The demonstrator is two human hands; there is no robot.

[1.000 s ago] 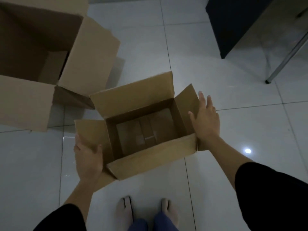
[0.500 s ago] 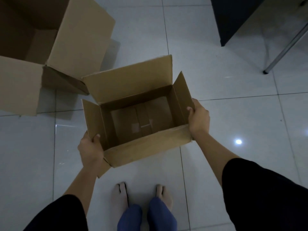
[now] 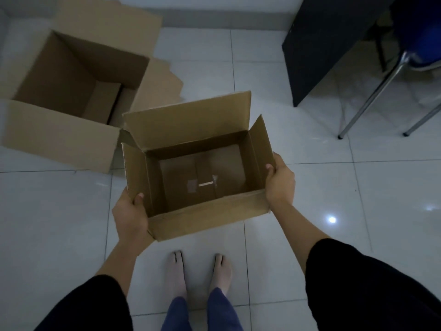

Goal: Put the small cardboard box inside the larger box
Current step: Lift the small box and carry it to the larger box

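Observation:
I hold the small cardboard box [image 3: 205, 218] in the air above the floor, its flaps open and nothing inside but tape on its bottom. My left hand [image 3: 130, 217] grips its left flap and wall, thumb inside. My right hand [image 3: 280, 182] grips its right flap, thumb over the edge. The larger box [image 3: 55, 137] stands open on the floor to the upper left, empty, its near right corner just behind the small box's left flap.
White tiled floor [image 3: 370, 211] all around. A dark panel [image 3: 319, 51] and a metal-legged chair [image 3: 372, 96] with a blue seat stand at the upper right. My bare feet [image 3: 198, 273] are below the small box. A wall base runs along the top.
Both hands closed on the small box's side flaps and lifted it off the floor. The view has tilted up, showing more of the larger box.

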